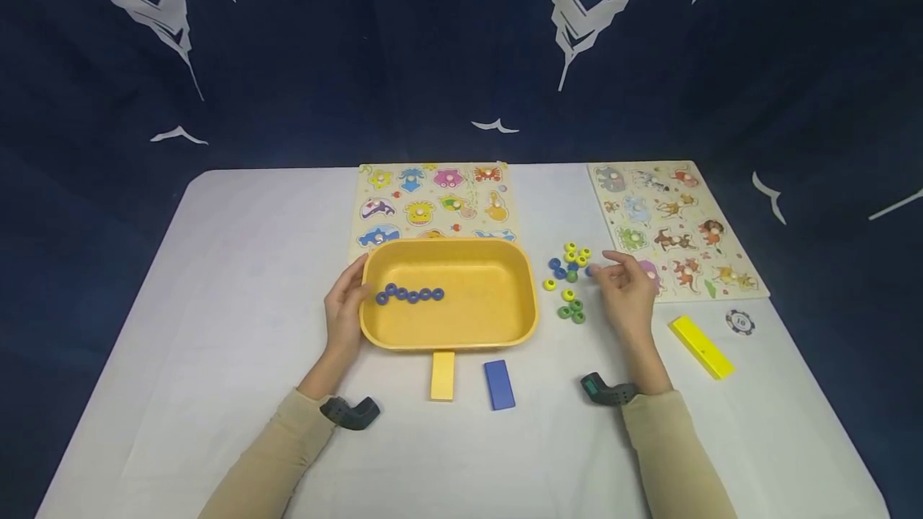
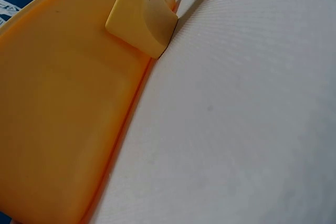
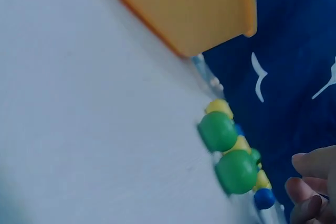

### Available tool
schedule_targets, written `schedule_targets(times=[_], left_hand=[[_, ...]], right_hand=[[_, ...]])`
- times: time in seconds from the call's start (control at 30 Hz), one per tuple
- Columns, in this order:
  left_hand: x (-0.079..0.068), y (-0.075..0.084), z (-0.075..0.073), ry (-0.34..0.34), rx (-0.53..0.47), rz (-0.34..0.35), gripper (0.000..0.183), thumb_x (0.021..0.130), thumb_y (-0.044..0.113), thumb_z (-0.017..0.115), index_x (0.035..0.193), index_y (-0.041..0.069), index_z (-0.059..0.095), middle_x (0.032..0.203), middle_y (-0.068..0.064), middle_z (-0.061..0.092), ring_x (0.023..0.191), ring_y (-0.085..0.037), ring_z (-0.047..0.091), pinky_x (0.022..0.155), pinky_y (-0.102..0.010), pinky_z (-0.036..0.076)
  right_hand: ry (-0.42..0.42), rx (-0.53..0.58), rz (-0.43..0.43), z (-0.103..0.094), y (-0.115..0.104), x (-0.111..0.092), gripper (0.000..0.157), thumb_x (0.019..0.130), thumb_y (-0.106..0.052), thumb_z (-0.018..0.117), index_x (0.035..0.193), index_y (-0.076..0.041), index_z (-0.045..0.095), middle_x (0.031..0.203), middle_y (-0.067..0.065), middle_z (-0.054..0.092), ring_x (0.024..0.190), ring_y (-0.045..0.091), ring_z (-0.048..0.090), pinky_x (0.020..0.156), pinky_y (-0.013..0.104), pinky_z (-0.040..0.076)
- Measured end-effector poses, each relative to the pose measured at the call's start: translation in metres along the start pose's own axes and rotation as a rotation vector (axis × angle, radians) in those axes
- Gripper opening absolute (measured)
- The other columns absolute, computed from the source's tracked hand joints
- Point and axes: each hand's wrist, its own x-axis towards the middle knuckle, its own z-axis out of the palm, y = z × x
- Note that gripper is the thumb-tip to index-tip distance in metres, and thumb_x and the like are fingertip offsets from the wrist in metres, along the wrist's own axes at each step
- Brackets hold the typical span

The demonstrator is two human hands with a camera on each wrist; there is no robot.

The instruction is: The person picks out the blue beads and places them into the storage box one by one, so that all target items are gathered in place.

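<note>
- Dressed in white: the counter, with rounded far corners.
- All along the back: dark-blue cloth with pale printed motifs.
- At the tray's left end: left hand, gripping the rim.
- Behind the tray, partly hidden: a picture puzzle.
- Mid-counter: yellow tray, mouth upward, long axis left to right, roughly parallel to the far edge.
- Inside, in the left half: six blue beads in a wavy row along that axis.
- In front: pale-yellow block, lengthwise towards the tray; then blue block, slightly skewed.
- Right of the tray: loose beads in yellow, blue and green.
- Beside these: right hand, fingers loosely bent and parted, nearest to one blue bead; impossible to tell whether touching.
- Farther right: second puzzle, slanting yellow bar, round chip.
</note>
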Motion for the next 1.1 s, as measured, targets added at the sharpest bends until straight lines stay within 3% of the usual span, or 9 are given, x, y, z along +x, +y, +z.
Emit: schedule_targets(times=[0.2,0.47,0.7,0.8,0.87,0.93,1.1], left_hand=[[-0.001,-0.001,0.0,-0.007,-0.006,0.005,0.046,0.084,-0.001,0.043,0.126,0.014,0.049,0.125,-0.005,0.051,0.112,-0.021,0.049,0.094,-0.026,0.044],[0.0,0.001,0.0,-0.004,-0.018,0.02,0.044,0.084,-0.001,0.043,0.126,0.011,0.049,0.126,-0.007,0.051,0.112,-0.023,0.049,0.094,-0.028,0.043],[0.0,0.002,0.001,-0.008,-0.037,-0.014,0.044,0.085,-0.002,0.042,0.128,0.009,0.047,0.128,-0.008,0.049,0.113,-0.022,0.048,0.097,-0.03,0.041],[0.0,0.005,0.002,-0.007,-0.028,-0.02,0.045,0.085,-0.004,0.041,0.129,0.006,0.045,0.129,-0.011,0.048,0.114,-0.025,0.047,0.098,-0.034,0.04],[-0.001,0.009,0.002,-0.002,-0.022,-0.016,0.045,0.085,-0.006,0.04,0.129,0.003,0.044,0.128,-0.013,0.047,0.114,-0.028,0.046,0.098,-0.035,0.04],[-0.003,0.013,0.004,0.0,-0.018,-0.013,0.045,0.085,-0.006,0.039,0.129,0.001,0.043,0.128,-0.016,0.047,0.114,-0.032,0.045,0.097,-0.036,0.041],[-0.006,0.021,0.007,-0.001,-0.015,-0.01,0.045,0.085,-0.006,0.04,0.129,0.0,0.043,0.127,-0.019,0.046,0.114,-0.036,0.043,0.097,-0.036,0.041]], right_hand=[[-0.1,-0.155,-0.011,0.01,0.014,0.001,0.038,0.082,-0.025,0.06,0.117,-0.01,0.055,0.077,0.006,0.06,0.058,0.016,0.052,0.047,0.021,0.042],[-0.064,-0.253,-0.054,0.015,0.016,0.002,0.03,0.082,-0.023,0.059,0.107,-0.007,0.06,0.071,0.007,0.057,0.055,0.016,0.049,0.047,0.023,0.039],[-0.001,-0.095,-0.012,0.008,0.003,0.004,0.026,0.081,-0.021,0.062,0.103,-0.007,0.059,0.079,0.007,0.059,0.064,0.017,0.051,0.049,0.021,0.041],[0.001,0.007,-0.103,0.02,0.01,0.015,0.029,0.078,-0.03,0.066,0.101,-0.012,0.06,0.079,0.002,0.06,0.065,0.012,0.051,0.048,0.018,0.04],[-0.045,0.056,-0.201,0.03,0.009,0.022,0.031,0.076,-0.034,0.067,0.1,-0.016,0.061,0.078,-0.001,0.06,0.063,0.009,0.05,0.046,0.018,0.04],[-0.116,0.081,-0.293,0.037,-0.007,0.023,0.03,0.075,-0.035,0.068,0.098,-0.017,0.062,0.076,-0.003,0.06,0.06,0.009,0.05,0.041,0.019,0.04],[-0.368,0.085,-0.346,0.033,-0.099,-0.003,0.023,0.077,-0.024,0.067,0.094,-0.01,0.061,0.077,0.004,0.061,0.062,0.018,0.052,0.046,0.025,0.045]])
